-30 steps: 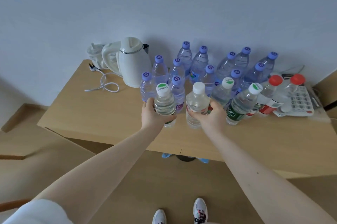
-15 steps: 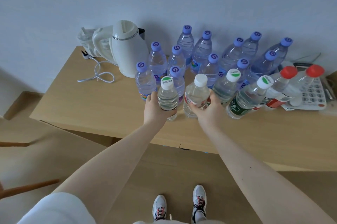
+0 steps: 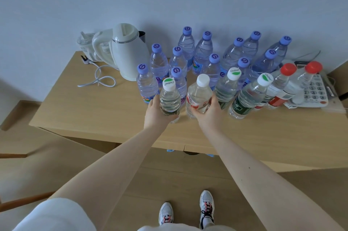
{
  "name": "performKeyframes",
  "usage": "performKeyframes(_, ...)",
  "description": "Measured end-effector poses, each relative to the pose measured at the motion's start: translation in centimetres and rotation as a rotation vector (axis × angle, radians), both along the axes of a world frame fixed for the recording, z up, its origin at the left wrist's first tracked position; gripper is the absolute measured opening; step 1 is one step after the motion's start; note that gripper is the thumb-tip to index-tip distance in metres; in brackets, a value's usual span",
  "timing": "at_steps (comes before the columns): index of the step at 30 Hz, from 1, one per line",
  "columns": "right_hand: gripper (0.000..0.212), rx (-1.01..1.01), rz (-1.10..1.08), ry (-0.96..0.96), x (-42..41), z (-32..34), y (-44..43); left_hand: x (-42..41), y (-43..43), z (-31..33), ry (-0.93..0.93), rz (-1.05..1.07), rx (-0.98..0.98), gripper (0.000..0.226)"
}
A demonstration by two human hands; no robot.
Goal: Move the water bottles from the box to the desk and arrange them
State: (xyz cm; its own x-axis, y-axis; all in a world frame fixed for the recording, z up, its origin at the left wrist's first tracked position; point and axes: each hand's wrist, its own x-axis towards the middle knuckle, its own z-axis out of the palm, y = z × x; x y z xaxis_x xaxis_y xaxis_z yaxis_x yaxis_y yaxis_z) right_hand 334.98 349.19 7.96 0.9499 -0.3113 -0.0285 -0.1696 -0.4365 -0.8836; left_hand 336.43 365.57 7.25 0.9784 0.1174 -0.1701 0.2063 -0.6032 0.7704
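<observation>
Here, at the left of the frame, a white power cord (image 3: 98, 79) lies looped on the wooden desk (image 3: 90, 112), with a small clear container (image 3: 84, 44) behind it by the wall; just right of them stands a white kettle (image 3: 130, 54); right of the kettle, across the upper middle, a cluster of purple-capped bottles (image 3: 203, 52) stands upright in rough rows toward the wall; in front of that cluster, near the centre, the left hand (image 3: 156, 112) curls round the lower body of a green-and-white-capped bottle (image 3: 169, 99), upright at the desk's near side; whether its base rests on the desk I cannot tell; just beside it the right hand (image 3: 211, 112) wraps round the white-capped bottle (image 3: 198, 93) with a red label, also upright; further right stand two more green-labelled bottles (image 3: 246, 99), then two red-capped bottles (image 3: 280, 84), close against a white telephone (image 3: 316, 93) at the right edge; at the bottom, white shoes (image 3: 165, 213) stand on the wooden floor.
</observation>
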Motion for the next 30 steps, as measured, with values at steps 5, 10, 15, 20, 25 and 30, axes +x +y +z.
performKeyframes(5, 0.061, -0.045, -0.065, 0.014, -1.0, 0.9, 0.4, -1.1, 1.9, 0.8, 0.119, -0.057, 0.110, 0.082)
performKeyframes(10, 0.066, -0.063, -0.102, 0.025, -3.1, 1.5, 0.6, -2.3, 3.3, 1.1, 0.161, -0.197, 0.217, 0.059)
performKeyframes(15, 0.058, -0.194, -0.087, 0.047, -5.9, 2.5, -0.4, -3.3, 2.8, 1.4, 0.148, -0.374, 0.262, 0.044)
performKeyframes(20, 0.062, -0.519, 0.082, 0.214, -8.5, 4.3, -2.4, -5.4, 0.5, 2.4, 0.132, -0.543, 0.434, 0.028)
performKeyframes(25, 0.065, -0.714, 0.134, 0.329, -12.4, 5.9, -5.6, -7.5, -4.0, 4.1, 0.036, -0.675, 0.564, 0.029)
performKeyframes(30, 0.068, -0.738, 0.068, 0.422, -18.4, 6.9, -12.0, -11.7, -11.6, 5.2, -0.013, -0.806, 0.632, 0.030)
